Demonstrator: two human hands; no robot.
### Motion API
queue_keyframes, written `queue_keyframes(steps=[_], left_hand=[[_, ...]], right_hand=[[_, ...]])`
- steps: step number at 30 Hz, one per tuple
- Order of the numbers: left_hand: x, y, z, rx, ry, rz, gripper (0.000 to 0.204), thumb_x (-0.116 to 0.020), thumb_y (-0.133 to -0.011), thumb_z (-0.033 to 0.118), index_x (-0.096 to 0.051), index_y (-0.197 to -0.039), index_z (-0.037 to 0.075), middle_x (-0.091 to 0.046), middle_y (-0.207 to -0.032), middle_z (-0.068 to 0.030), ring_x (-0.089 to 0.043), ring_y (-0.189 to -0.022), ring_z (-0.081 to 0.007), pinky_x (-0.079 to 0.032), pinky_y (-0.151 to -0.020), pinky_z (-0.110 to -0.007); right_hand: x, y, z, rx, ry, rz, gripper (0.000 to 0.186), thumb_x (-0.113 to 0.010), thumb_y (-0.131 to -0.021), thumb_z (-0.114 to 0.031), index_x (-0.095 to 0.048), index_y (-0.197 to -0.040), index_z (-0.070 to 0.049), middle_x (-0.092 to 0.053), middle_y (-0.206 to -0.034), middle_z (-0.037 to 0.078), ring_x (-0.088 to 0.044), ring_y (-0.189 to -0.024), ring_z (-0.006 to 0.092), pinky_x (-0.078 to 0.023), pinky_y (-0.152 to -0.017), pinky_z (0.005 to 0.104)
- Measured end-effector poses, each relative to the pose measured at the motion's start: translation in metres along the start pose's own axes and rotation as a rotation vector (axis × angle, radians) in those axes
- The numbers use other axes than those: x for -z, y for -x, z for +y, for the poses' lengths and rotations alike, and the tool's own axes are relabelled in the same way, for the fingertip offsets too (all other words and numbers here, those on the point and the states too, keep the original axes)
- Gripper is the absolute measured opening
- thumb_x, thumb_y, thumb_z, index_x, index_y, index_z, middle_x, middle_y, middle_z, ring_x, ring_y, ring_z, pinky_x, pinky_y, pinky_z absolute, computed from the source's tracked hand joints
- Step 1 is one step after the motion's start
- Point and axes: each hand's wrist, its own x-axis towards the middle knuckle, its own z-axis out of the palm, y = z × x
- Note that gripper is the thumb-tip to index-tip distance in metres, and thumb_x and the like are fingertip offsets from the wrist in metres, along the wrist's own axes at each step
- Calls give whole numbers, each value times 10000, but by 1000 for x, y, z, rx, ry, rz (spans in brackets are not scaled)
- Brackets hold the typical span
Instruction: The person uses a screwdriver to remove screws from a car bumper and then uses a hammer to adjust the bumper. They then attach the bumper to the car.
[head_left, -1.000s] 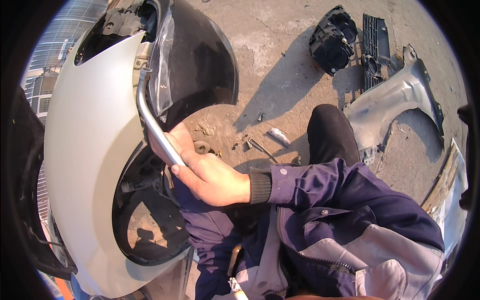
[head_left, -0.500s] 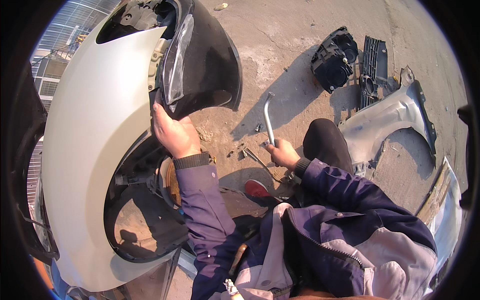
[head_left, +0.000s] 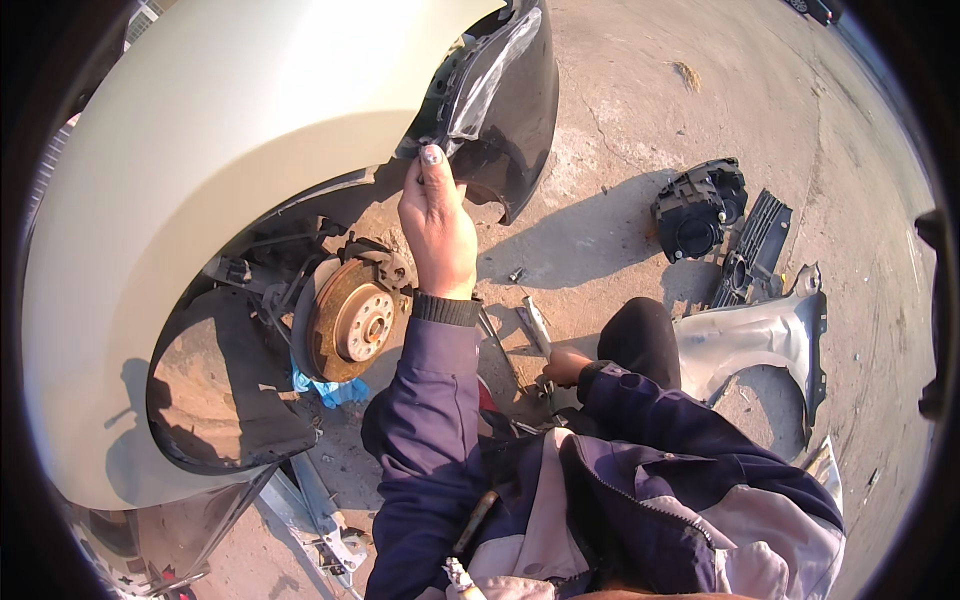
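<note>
My left hand (head_left: 440,235) is closed on the edge of a glossy black bumper (head_left: 510,120), thumb uppermost, where the bumper meets a cream-coloured car fender (head_left: 230,110). The fingers behind the edge are hidden. Lower and to the right, my right hand (head_left: 567,366) is closed around the lower end of a bent silver wrench bar (head_left: 535,326), which looks foreshortened. Below the fender, the open wheel arch shows a rusty brake disc (head_left: 352,320) with its hub, no wheel mounted.
On the concrete to the right lie a black headlight housing (head_left: 697,212), a black grille piece (head_left: 758,240) and a dented silver fender (head_left: 750,340). A blue cloth or glove (head_left: 335,390) lies under the disc. Metal parts (head_left: 315,510) rest near the car's lower edge.
My view has shifted, bringing the brake disc into sight. My left hand stays at the bumper edge, thumb now on top. The wrench bar in my right hand has swung lower.
</note>
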Motion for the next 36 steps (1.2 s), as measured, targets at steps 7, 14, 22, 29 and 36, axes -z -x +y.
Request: queue_keyframes(steps=[7, 14, 22, 29, 36], left_hand=[[13, 7, 2, -38, -133, -74, 528, -530, -1189, 429, -642, -1268, -81, -688, -1030, -111, -703, -938, -162, -645, -963, -407], [30, 13, -6, -83, -367, -264, 347, -540, -1199, 266, -625, -1236, -69, -689, -1152, -110, -704, -1084, -164, -603, -1074, -400], [22, 21, 9, -157, -470, -323, 316, -551, -1167, 106, -603, -1445, -37, -723, -1261, -122, -632, -1157, -164, -494, -1070, -353], [12, 4, 19, -135, -175, -258, 475, -473, -1091, -35, -510, -1553, -138, -636, -1465, -165, -604, -1339, -192, -470, -1185, -347], [-8, -12, 19, -14, 485, -228, 631, -426, -1103, 23, -257, -1692, -126, -333, -1749, -260, -356, -1632, -320, -371, -1304, -446]], right_hand=[[10, 7, -17, 134, 35, 217, 390, -636, -1003, -323, -791, -1055, 31, -790, -935, 231, -787, -857, 397, -616, -789, 509], [161, 85, -132, 800, -316, 1223, 334, -725, -1013, -162, -693, -1296, 11, -705, -1113, 194, -709, -1005, 375, -590, -890, 448], [307, 176, -240, 1296, 561, 1468, 339, -717, -1042, -373, -782, -1215, -88, -722, -1325, 111, -608, -1373, 323, -473, -1151, 515], [320, 179, -235, 1456, 532, 1389, 282, -679, -1042, -284, -809, -1021, -35, -736, -1144, 130, -673, -1157, 290, -553, -1059, 430], [313, 187, -220, 1473, 490, 1425, 230, -689, -946, -197, -796, -1006, -3, -757, -1124, 134, -685, -1167, 308, -558, -1072, 415]])
